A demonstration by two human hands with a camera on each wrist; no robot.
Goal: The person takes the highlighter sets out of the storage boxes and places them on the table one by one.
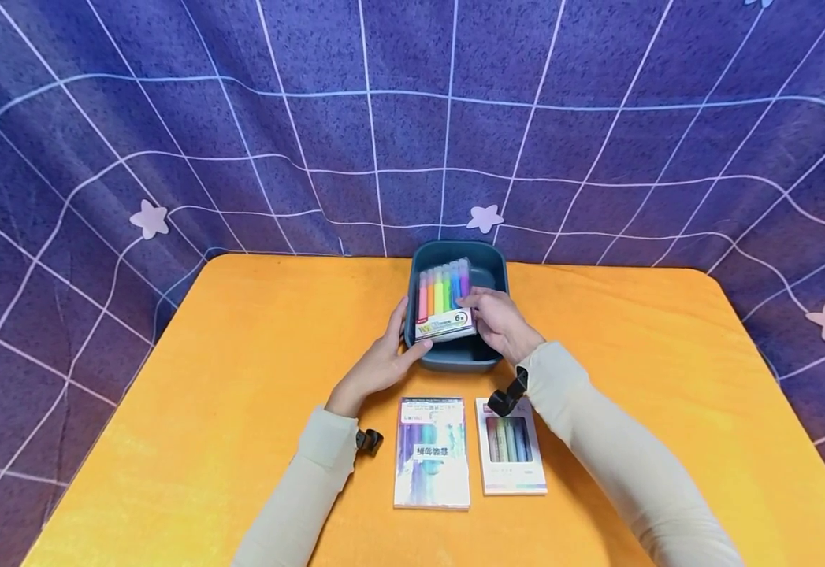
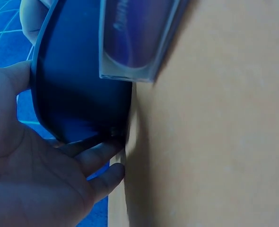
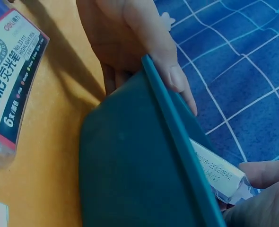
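Observation:
A dark teal plastic bin [image 1: 458, 364] stands near the table's back edge. My left hand [image 1: 385, 358] grips its near left corner, the thumb over the rim and the fingers along the outer wall; the left wrist view shows that wall [image 2: 78, 94] close by the palm. With my right hand [image 1: 500, 319] I pinch the right side of a clear pack of highlighters [image 1: 444, 303], pink through purple. This pack tilts within the bin's opening, its printed label end toward me. In the right wrist view, the pack's white end [image 3: 217, 172] shows beyond the bin's rim.
In front of the bin lie a flat pack with a blue and purple watercolour print [image 1: 432, 465] and a white box [image 1: 514, 472] with a window showing several pens. Behind the orange-covered table [image 1: 277, 346] hangs a purple grid-patterned curtain [image 1: 412, 126].

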